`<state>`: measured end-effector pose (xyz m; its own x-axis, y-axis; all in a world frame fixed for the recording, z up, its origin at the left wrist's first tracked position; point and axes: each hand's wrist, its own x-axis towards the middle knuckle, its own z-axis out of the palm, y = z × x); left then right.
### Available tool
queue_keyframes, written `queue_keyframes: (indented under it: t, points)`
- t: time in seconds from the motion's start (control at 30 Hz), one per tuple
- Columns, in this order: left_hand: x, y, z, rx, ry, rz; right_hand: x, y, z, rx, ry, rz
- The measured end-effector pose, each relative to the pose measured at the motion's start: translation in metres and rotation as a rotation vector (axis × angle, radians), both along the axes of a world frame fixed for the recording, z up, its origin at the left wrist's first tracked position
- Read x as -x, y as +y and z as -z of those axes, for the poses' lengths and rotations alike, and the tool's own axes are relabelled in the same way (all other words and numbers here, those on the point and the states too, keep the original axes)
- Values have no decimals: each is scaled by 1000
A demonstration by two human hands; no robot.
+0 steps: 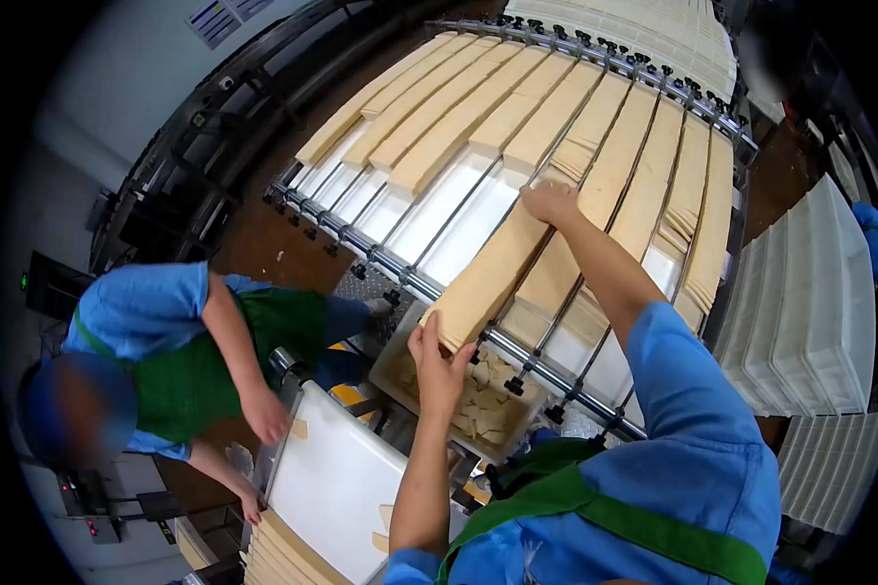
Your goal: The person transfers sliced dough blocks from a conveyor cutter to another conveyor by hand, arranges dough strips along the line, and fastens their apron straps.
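A long stack of thin, pale beige sheets (493, 273) lies lengthwise in a lane of the slatted conveyor, its near end reaching over the front metal bar. My left hand (440, 369) grips that near end from below, thumb and fingers around its sides. At the stack's far end my right hand (551, 202) is closed on it, the fingertips partly hidden. Similar beige stacks (439, 161) fill neighbouring lanes, divided by thin metal rods. To the right, a shorter beige stack (546, 278) lies close beside the held one.
Below the front bar stands a bin (390, 375) of beige scraps. A co-worker (180, 361) in a green apron reaches over a white belt (332, 478) at lower left, beside more beige strips (288, 551). White trays (800, 302) are stacked at right.
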<state>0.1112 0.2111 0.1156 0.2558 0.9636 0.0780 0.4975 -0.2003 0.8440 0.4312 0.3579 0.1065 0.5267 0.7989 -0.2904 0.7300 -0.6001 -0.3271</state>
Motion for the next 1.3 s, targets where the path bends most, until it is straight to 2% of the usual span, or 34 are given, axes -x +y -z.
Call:
queue_keyframes:
  t: [0.07,0.1,0.17,0.3,0.37,0.47,0.57,0.63,0.7,0.8,0.83,0.9,0.93,0.97,1.0,1.03,1.07,1.1,1.17,1.27,1.3]
  points:
    - [-7,5,8,6,-77,-23,-5,8,25,-172,-286,76]
    - [-13,7,8,9,-69,-32,-8,11,30,-170,-277,67]
    - [-27,13,7,16,47,23,-15,14,38,-369,-382,100]
    - [-42,17,5,45,16,21,-30,10,25,-251,-239,12]
    - [-44,18,5,31,58,27,-33,12,36,-335,-382,26]
    - [-49,23,9,72,38,10,-25,1,13,-206,-373,-8]
    - [-56,38,26,12,80,87,-2,-14,-6,-314,-334,-31]
    - [-65,39,29,81,-229,49,10,-8,26,-338,-324,-4]
    - [-65,32,14,101,-124,-9,11,-5,37,-365,-313,11]
    - [-48,12,4,148,-192,-91,10,-6,27,-329,-262,59]
    - [-36,4,13,129,-274,-69,6,-5,24,-321,-273,48]
    - [-18,-22,9,-147,26,-219,-8,0,41,-370,-360,-29]
    - [-8,-37,10,-204,87,-279,-5,1,45,-371,-463,-46]
    - [6,-53,10,-250,155,-346,11,-6,26,-308,-506,-82]
    - [24,-66,12,-218,54,-332,6,-1,60,-517,-655,-122]
    - [43,-78,14,-197,-51,-319,31,-17,33,-446,-459,-141]
    - [62,-94,20,-122,-166,-369,55,-32,22,-551,-375,-208]
    - [78,-112,10,-85,-220,-436,48,-29,52,-776,-355,-415]
    - [114,-150,21,-48,-352,-550,98,-70,31,-912,-209,-661]
    - [167,-205,41,-217,-285,-833,189,-143,-4,-935,83,-881]
    - [184,-223,50,-295,-269,-931,214,-159,-14,-919,257,-985]
